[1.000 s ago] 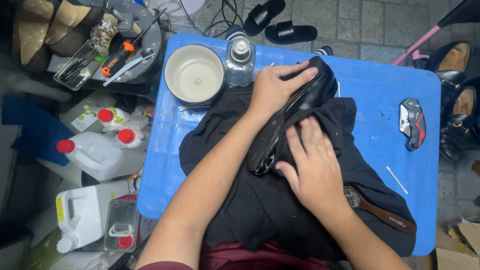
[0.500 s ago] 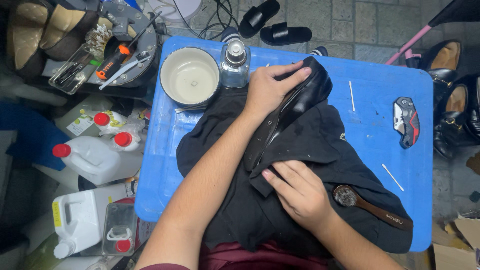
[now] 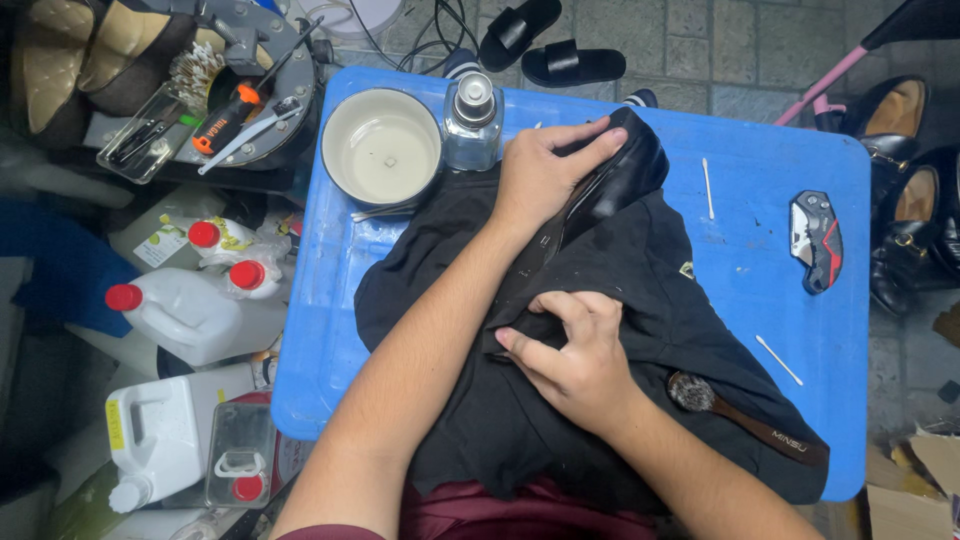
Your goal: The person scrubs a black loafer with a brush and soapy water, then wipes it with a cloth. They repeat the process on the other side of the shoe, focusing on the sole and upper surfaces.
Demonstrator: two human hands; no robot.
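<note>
A black leather shoe lies tilted on a black cloth spread over a blue plastic table, its toe pointing to the far side and its heel end hidden under the folds near the middle of the table. The left hand is clamped over the shoe's upper part, fingers wrapped across the top toward the toe and the thumb on the left side of it. The right hand sits nearer, just below the shoe, its fingers curled and pinching a bunched fold of the cloth against the shoe's heel end; whether the fingertips touch the leather itself cannot be told. Just right of that hand's wrist, a wooden-handled brush lies on the cloth, bristles toward the hand. On the far left of the table stands a round cream bowl, and just right of it a clear glass bottle with a metal cap, close beside the left hand. On the bare right part of the table lie a folding utility knife in black, grey and red, and two cotton swabs, well apart from the shoe. Left of the table, on the floor, stand white plastic jugs with red caps.
</note>
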